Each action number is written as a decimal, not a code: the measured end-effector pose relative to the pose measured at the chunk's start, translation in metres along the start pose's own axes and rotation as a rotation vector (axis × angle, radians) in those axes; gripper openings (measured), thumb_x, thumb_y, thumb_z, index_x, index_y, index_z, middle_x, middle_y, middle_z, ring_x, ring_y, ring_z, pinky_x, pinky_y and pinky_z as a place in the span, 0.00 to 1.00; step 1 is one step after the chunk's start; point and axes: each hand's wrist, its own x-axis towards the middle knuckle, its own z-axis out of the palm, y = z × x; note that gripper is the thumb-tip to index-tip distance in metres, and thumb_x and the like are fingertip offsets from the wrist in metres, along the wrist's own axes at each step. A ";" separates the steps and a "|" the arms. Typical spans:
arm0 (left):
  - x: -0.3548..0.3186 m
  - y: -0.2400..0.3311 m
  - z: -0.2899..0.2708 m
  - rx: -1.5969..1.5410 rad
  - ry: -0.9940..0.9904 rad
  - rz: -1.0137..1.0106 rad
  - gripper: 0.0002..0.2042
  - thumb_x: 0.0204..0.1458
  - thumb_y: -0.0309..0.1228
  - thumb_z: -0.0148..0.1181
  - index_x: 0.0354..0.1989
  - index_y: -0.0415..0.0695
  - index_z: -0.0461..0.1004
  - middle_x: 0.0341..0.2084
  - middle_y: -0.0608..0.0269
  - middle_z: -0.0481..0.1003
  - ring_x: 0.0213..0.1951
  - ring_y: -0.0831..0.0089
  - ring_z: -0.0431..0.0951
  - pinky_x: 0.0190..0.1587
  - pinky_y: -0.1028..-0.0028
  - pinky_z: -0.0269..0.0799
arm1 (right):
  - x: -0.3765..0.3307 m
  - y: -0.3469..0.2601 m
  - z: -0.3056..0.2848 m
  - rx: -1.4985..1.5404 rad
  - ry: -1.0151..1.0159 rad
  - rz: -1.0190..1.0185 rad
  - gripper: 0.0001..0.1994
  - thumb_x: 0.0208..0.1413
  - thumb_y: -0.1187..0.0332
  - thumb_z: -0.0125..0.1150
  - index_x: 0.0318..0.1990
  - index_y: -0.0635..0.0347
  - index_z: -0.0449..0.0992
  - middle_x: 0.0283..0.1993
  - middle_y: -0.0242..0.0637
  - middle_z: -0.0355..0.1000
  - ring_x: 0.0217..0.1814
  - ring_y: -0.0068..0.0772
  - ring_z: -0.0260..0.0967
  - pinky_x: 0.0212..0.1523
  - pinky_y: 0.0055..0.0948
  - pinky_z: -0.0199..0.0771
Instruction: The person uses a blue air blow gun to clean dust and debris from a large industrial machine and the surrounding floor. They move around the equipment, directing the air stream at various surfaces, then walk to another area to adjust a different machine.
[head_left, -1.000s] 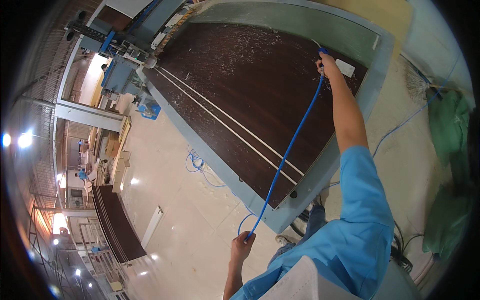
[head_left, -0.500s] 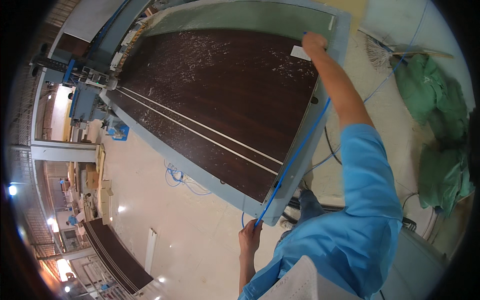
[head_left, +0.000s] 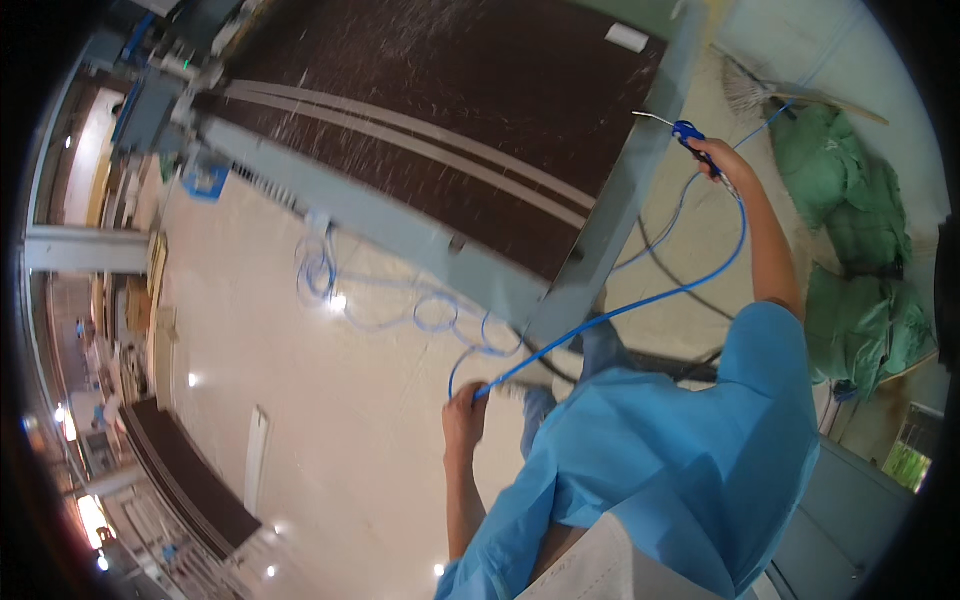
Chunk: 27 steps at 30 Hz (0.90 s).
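My right hand (head_left: 722, 160) is stretched out and grips a blue air blow gun (head_left: 684, 131) whose thin metal nozzle points at the edge of a large dark brown board (head_left: 470, 110). The board lies flat on a grey-green machine table (head_left: 610, 240) and is dusted with pale chips. A blue hose (head_left: 640, 300) runs from the gun down to my left hand (head_left: 464, 418), which is closed around it low by my body. Beyond that hand the hose lies in loose coils (head_left: 400, 300) on the pale floor.
Green sacks (head_left: 850, 230) are heaped at the right with a broom (head_left: 760, 95) beside them. A second dark board (head_left: 185, 480) lies on the floor at lower left. Machinery and blue fittings (head_left: 205, 180) stand at the table's far left end.
My right hand with the blow gun has drawn back off the board to its right edge. My view has swung, and the left hand has slid along the hose, lower in the picture.
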 end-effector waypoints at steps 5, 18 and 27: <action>-0.063 -0.094 -0.054 -0.043 -0.007 0.058 0.06 0.58 0.29 0.59 0.40 0.43 0.79 0.36 0.52 0.80 0.38 0.51 0.80 0.39 0.62 0.75 | -0.121 0.044 0.137 -0.116 -0.258 0.149 0.20 0.60 0.45 0.59 0.30 0.52 0.70 0.14 0.26 0.64 0.13 0.21 0.62 0.13 0.24 0.55; -0.139 -0.205 -0.169 -0.158 0.416 -0.146 0.10 0.65 0.31 0.52 0.37 0.39 0.77 0.20 0.60 0.76 0.23 0.71 0.75 0.30 0.72 0.70 | -0.097 -0.028 0.377 0.078 -0.283 -0.100 0.21 0.61 0.43 0.60 0.30 0.49 0.66 0.16 0.27 0.65 0.14 0.20 0.63 0.12 0.21 0.54; -0.062 -0.267 -0.270 -0.165 0.462 -0.184 0.10 0.64 0.33 0.54 0.37 0.39 0.78 0.20 0.57 0.76 0.24 0.71 0.76 0.29 0.70 0.70 | 0.031 -0.131 0.506 0.418 -0.147 -0.017 0.18 0.64 0.47 0.58 0.39 0.53 0.67 0.17 0.28 0.65 0.16 0.24 0.63 0.14 0.26 0.56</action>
